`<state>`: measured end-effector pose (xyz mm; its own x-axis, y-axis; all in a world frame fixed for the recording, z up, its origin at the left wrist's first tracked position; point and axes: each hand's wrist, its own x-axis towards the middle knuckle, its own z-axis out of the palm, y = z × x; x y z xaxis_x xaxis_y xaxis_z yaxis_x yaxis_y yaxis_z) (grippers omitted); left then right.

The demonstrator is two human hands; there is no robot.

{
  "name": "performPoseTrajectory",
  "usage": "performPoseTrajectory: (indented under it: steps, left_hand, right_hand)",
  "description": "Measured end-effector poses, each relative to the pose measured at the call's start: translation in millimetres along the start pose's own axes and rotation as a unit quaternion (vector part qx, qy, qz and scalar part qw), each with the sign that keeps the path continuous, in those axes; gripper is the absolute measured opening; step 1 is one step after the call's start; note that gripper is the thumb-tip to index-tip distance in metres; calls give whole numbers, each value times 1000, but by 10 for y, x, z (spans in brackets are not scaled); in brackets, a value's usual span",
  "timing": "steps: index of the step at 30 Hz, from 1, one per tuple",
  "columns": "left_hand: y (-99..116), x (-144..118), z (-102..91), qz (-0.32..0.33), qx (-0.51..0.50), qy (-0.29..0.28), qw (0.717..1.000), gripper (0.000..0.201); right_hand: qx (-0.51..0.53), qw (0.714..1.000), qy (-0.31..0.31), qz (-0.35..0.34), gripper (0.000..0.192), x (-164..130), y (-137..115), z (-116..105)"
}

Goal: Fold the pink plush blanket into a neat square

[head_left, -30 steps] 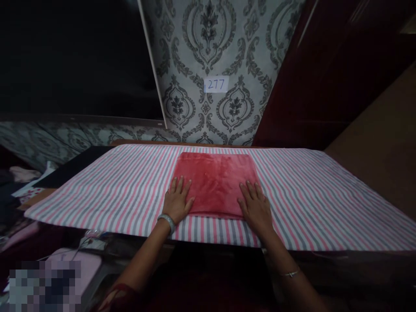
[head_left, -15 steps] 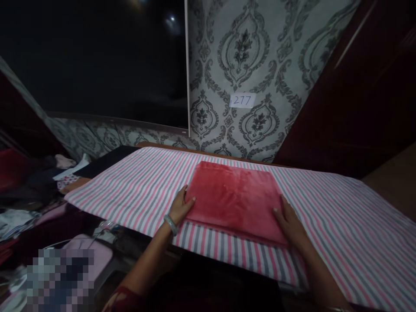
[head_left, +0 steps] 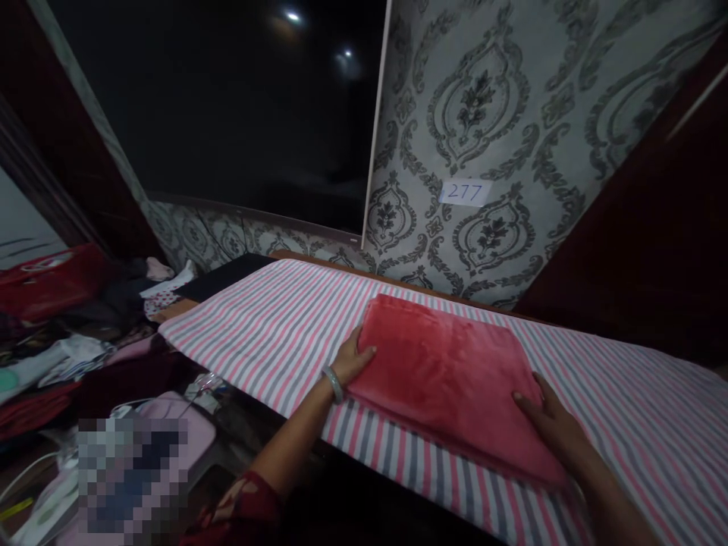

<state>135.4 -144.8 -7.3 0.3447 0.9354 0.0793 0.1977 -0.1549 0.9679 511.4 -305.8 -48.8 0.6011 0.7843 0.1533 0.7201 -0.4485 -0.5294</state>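
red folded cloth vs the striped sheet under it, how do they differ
The red folded cloth is plain, plush and folded into a compact rectangle; the striped sheet has pink, grey and white stripes, looks thin and is spread flat. The left hand and right hand grasp the cloth's ends, not the sheet. Both are fabric.

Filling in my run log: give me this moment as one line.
left hand: grips left edge of folded red cloth | right hand: on its right edge | cloth on striped sheet
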Motion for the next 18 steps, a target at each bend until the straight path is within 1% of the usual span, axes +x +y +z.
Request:
performPoseTrajectory:
  steps: [2, 3, 4, 6, 7, 8, 10, 11, 13, 14, 15, 16, 18]
  left_hand:
    - [8, 2, 4, 43, 64, 0, 997, 68]
    - [15, 8, -15, 55, 82, -8, 995, 66]
    - [25, 21, -45, 63, 94, -20, 993, 63]
    - [59, 68, -119, 67, 129, -42, 988, 52]
    - [82, 99, -151, 66, 159, -45, 984, 46]
    - [107, 132, -173, 66, 197, -42, 977, 41]
    - [152, 190, -184, 69, 268, -26, 961, 36]
    - [164, 209, -174, 71, 288, -20, 955, 36]
    - [153, 223, -144, 74, 291, -13, 954, 40]
    - [128, 219, -133, 76, 271, -16, 959, 42]
    - [93, 210, -129, 75, 238, -20, 968, 43]
    - [50, 200, -134, 72, 197, -27, 977, 44]
    - [-41, 184, -171, 53, 95, -43, 993, 45]
  right_hand:
    - [-5, 1000, -19, 13, 96, 17, -26, -48]
    - [-20, 1000, -14, 7, 99, 28, -74, -79]
    - [-44, 999, 12, -17, 100, 42, -150, -110]
    - [-77, 989, 74, -99, 96, 69, -395, -147]
    - [-79, 981, 89, -150, 92, 72, -561, -142]
    - [-75, 973, 87, -202, 88, 60, -750, -115]
    - [-65, 951, 36, -301, 83, -25, -1169, 11]
    - [-69, 936, -7, -344, 82, -102, -1379, 105]
    - [-94, 895, -101, -424, 90, -309, -1749, 329]
    - [-108, 877, -136, -447, 96, -423, -1894, 443]
    - [-121, 867, -154, -458, 100, -530, -2005, 549]
    - [-132, 864, -159, -460, 101, -621, -2082, 641]
    - [-130, 871, -148, -450, 93, -727, -2137, 768]
